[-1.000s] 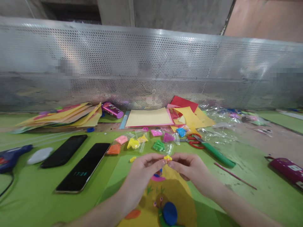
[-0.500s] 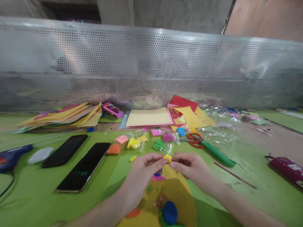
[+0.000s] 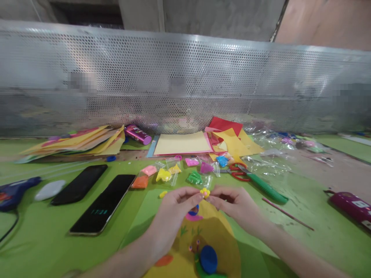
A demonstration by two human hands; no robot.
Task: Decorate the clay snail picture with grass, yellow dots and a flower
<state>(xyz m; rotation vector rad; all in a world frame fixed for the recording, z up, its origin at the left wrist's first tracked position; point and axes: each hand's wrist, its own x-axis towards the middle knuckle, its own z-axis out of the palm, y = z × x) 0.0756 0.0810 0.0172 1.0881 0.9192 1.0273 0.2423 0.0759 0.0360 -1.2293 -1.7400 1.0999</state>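
Between the fingertips of both hands is a small yellow clay flower [image 3: 205, 192] with a pink centre. My left hand [image 3: 181, 202] pinches it from the left, and my right hand [image 3: 228, 200] closes on its right side. Below them lies a rounded yellow-orange sheet [image 3: 185, 241] bearing a clay snail with a blue shell [image 3: 208, 259] and green body. Higher on that sheet, a second blue and pink clay figure [image 3: 194, 215] is partly hidden by my left hand. A small yellow clay piece [image 3: 163, 194] rests just beyond my left hand.
Bagged clay, including green [image 3: 194, 178] and yellow [image 3: 164, 175] pieces, lies ahead. Red-handled scissors [image 3: 240, 172] and a green-handled cutter [image 3: 268, 188] are at right. Two phones [image 3: 102, 204] [image 3: 79, 184] and a glue gun [image 3: 16, 193] lie left. A perforated metal panel [image 3: 185, 77] stands behind.
The flower has turned slightly between my fingertips, so its petals and pink centre face me more plainly. Both hands stay in nearly the same place.
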